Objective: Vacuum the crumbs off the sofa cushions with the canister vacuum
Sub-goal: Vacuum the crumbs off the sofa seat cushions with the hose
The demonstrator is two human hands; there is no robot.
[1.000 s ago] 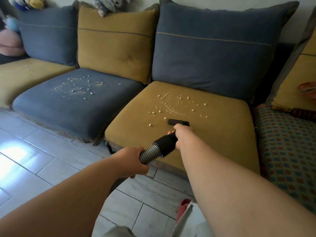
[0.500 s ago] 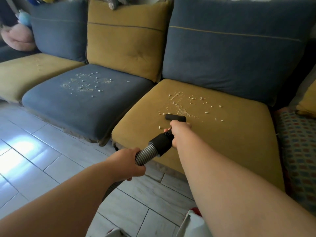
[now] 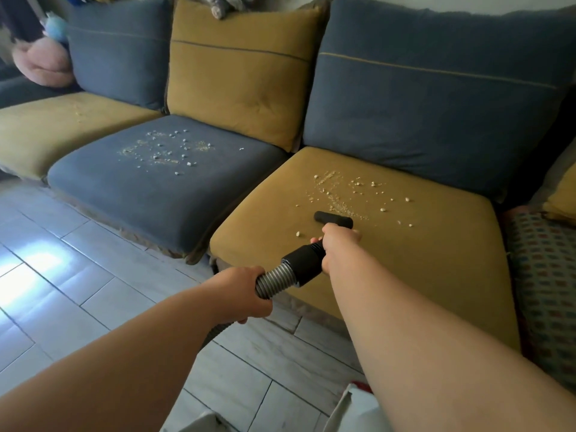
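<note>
Here, ribbed silver hose (image 3: 276, 280) meets black cuff (image 3: 304, 260) and T-shaped nozzle (image 3: 333, 219).

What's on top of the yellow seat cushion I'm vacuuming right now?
Scattered crumbs lie across the yellow seat cushion, with the black nozzle at their near edge. The right hand, gripping the tube, and the nozzle cover whatever lies beneath them.

Black nozzle (image 3: 333, 218), mustard seat cushion (image 3: 405, 260), blue seat cushion (image 3: 149, 188), seemingly checked multicolour fabric (image 3: 545, 275).
</note>
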